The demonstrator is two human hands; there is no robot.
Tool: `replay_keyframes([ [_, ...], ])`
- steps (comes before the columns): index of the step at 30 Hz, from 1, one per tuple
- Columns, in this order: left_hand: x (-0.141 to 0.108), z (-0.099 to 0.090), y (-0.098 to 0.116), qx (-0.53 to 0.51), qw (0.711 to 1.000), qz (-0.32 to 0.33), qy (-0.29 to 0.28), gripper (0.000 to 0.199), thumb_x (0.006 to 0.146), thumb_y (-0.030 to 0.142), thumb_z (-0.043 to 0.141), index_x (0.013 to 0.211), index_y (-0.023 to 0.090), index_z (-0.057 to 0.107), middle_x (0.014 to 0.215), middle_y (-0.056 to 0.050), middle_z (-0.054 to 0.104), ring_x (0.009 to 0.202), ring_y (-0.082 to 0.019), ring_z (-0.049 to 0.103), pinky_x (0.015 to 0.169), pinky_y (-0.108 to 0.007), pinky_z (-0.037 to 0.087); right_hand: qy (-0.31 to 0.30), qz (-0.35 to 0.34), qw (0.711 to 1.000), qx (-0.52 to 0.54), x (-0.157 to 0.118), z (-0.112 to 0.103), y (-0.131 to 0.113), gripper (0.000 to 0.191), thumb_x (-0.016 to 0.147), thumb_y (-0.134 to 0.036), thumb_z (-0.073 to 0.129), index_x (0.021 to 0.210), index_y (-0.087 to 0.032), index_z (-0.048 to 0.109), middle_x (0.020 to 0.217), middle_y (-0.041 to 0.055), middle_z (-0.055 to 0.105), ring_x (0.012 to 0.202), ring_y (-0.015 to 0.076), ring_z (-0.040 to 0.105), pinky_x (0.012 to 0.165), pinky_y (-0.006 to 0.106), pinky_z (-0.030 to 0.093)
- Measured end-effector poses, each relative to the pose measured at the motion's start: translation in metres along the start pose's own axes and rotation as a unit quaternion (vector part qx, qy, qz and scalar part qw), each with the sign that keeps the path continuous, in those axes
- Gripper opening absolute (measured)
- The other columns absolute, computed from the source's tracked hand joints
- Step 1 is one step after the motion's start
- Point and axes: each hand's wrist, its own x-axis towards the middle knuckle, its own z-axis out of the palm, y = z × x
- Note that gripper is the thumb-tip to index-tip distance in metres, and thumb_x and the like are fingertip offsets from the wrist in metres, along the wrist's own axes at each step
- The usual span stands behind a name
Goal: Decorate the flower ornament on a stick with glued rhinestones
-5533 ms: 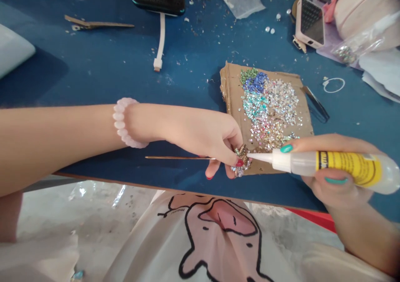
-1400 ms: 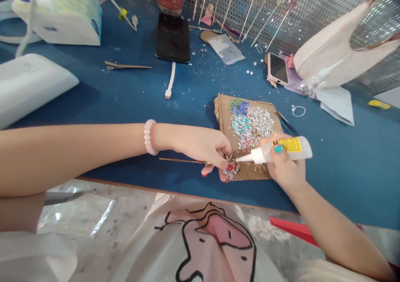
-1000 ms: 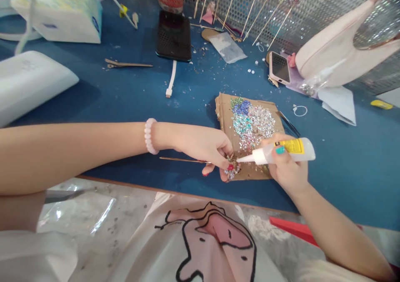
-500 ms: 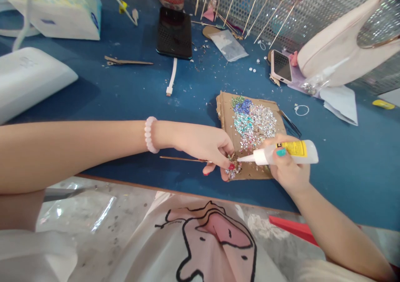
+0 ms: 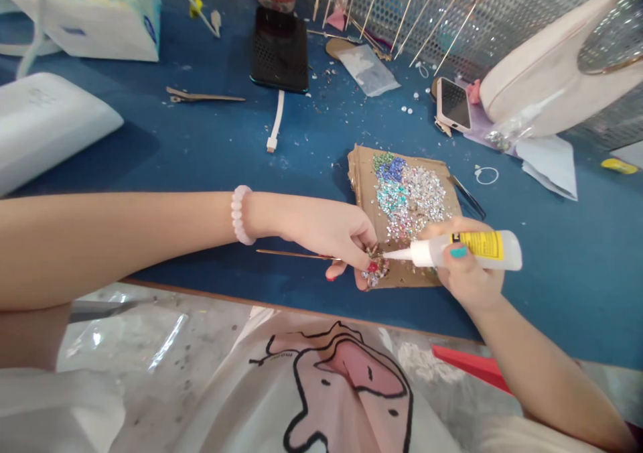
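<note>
The left hand (image 5: 329,230) has its fingers pinched on a sparkling ornament (image 5: 376,277), at the near left corner of the cardboard (image 5: 366,185). The right hand (image 5: 472,282) grips a bottle (image 5: 485,246); its nozzle points to the ornament, but I cannot tell if they touch.

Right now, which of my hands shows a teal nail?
Your right hand, the one gripping the yellow-labelled bottle: its thumbnail is teal, whereas the left hand, pinching the gem-studded piece, shows red nails.
</note>
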Motion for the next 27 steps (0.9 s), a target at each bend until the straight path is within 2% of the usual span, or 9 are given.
replay_keyframes([
  [3, 0.0, -0.001, 0.0, -0.004, 1.0, 0.005, -0.001, 0.023, 0.089, 0.019, 0.052, 0.097, 0.011, 0.072, 0.066, 0.0, 0.066, 0.05, -0.006, 0.053, 0.05, -0.018, 0.03, 0.001, -0.025, 0.999, 0.028, 0.0, 0.003, -0.006, 0.039, 0.087, -0.059, 0.057, 0.068, -0.025, 0.056, 0.054, -0.0031, 0.044, 0.044, 0.0111, 0.037, 0.04, 0.03, 0.027],
  [8, 0.001, -0.001, 0.002, -0.011, 1.0, 0.006, 0.0, 0.02, 0.088, 0.019, 0.051, 0.088, 0.012, 0.07, 0.084, -0.002, 0.073, 0.049, -0.004, 0.052, 0.053, -0.018, 0.036, 0.015, -0.035, 0.999, 0.018, -0.001, 0.004, -0.011, 0.036, 0.085, -0.054, 0.063, 0.067, -0.024, 0.057, 0.057, -0.0026, 0.049, 0.047, 0.0111, 0.042, 0.044, 0.029, 0.031],
  [13, 0.008, -0.004, -0.006, -0.034, 0.999, 0.004, -0.024, 0.015, 0.076, 0.037, 0.068, 0.077, 0.022, 0.069, 0.087, 0.005, 0.075, 0.049, -0.008, 0.055, 0.049, -0.021, 0.039, 0.044, -0.051, 0.998, -0.009, -0.001, 0.003, -0.012, 0.034, 0.085, -0.053, 0.063, 0.068, -0.024, 0.06, 0.058, -0.0011, 0.054, 0.048, 0.0125, 0.046, 0.043, 0.03, 0.032],
  [18, 0.013, -0.008, -0.013, -0.054, 0.997, 0.024, -0.045, 0.018, 0.073, 0.042, 0.069, 0.073, 0.024, 0.069, 0.087, 0.005, 0.076, 0.05, -0.009, 0.057, 0.045, -0.022, 0.035, 0.033, -0.071, 0.996, -0.037, 0.002, 0.004, -0.018, 0.036, 0.083, -0.053, 0.065, 0.062, -0.025, 0.058, 0.054, -0.0015, 0.052, 0.044, 0.0116, 0.042, 0.041, 0.029, 0.03],
  [20, 0.012, -0.007, -0.01, -0.05, 0.998, 0.023, -0.044, 0.018, 0.073, 0.04, 0.07, 0.071, 0.022, 0.068, 0.086, 0.003, 0.076, 0.049, -0.009, 0.056, 0.044, -0.022, 0.034, 0.037, -0.078, 0.995, -0.054, 0.002, 0.004, -0.019, 0.034, 0.081, -0.052, 0.068, 0.063, -0.025, 0.059, 0.054, -0.001, 0.054, 0.046, 0.0125, 0.045, 0.043, 0.03, 0.032],
  [23, 0.007, -0.004, -0.002, -0.029, 0.999, -0.002, -0.023, 0.017, 0.081, 0.031, 0.063, 0.075, 0.016, 0.067, 0.089, -0.002, 0.076, 0.048, -0.007, 0.054, 0.045, -0.021, 0.031, 0.046, -0.09, 0.992, -0.069, 0.001, 0.002, -0.019, 0.032, 0.082, -0.053, 0.067, 0.067, -0.026, 0.062, 0.058, -0.0001, 0.059, 0.05, 0.0136, 0.049, 0.046, 0.03, 0.036],
  [27, 0.0, 0.0, 0.006, -0.025, 1.0, -0.004, -0.006, 0.018, 0.088, 0.019, 0.052, 0.082, 0.01, 0.066, 0.095, -0.006, 0.074, 0.049, -0.004, 0.051, 0.049, -0.02, 0.03, 0.028, -0.1, 0.991, -0.081, 0.002, 0.001, -0.023, 0.036, 0.084, -0.056, 0.064, 0.065, -0.025, 0.06, 0.055, -0.0005, 0.055, 0.046, 0.0121, 0.044, 0.044, 0.03, 0.032],
])
